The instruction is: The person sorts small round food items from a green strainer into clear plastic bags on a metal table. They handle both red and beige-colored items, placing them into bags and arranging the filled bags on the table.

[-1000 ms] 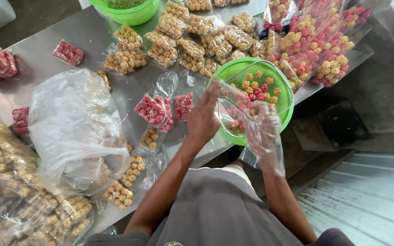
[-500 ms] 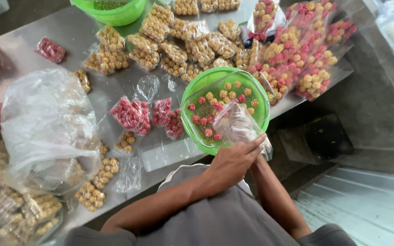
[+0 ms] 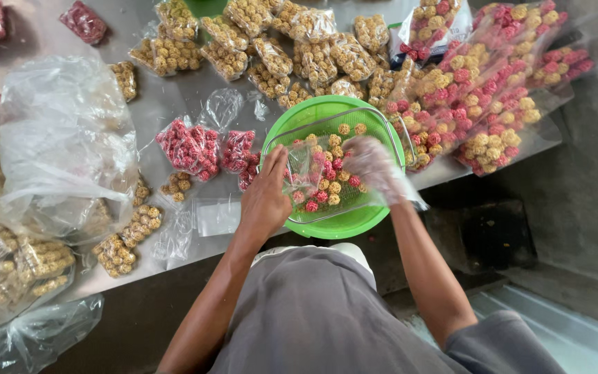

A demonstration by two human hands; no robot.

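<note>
A green round basket (image 3: 344, 225) sits at the table's near edge, holding loose red and yellow snack balls (image 3: 330, 187). My left hand (image 3: 266, 197) holds a small clear plastic bag (image 3: 304, 166) open over the basket's left side. My right hand (image 3: 375, 166), wrapped in a thin clear plastic glove, is inside the basket among the balls, blurred. Whether it grips any balls is not visible.
Filled packets of yellow balls (image 3: 292, 48) lie at the back, mixed red and yellow packets (image 3: 493, 90) at the right, red packets (image 3: 192, 147) left of the basket. A large crumpled clear bag (image 3: 64, 145) and sacks of yellow balls (image 3: 15, 270) fill the left. The steel table (image 3: 164, 104) ends near my body.
My left hand moved from the table edge to the basket's left rim with the small bag. My gloved right hand went down into the balls. The view shifted closer.
</note>
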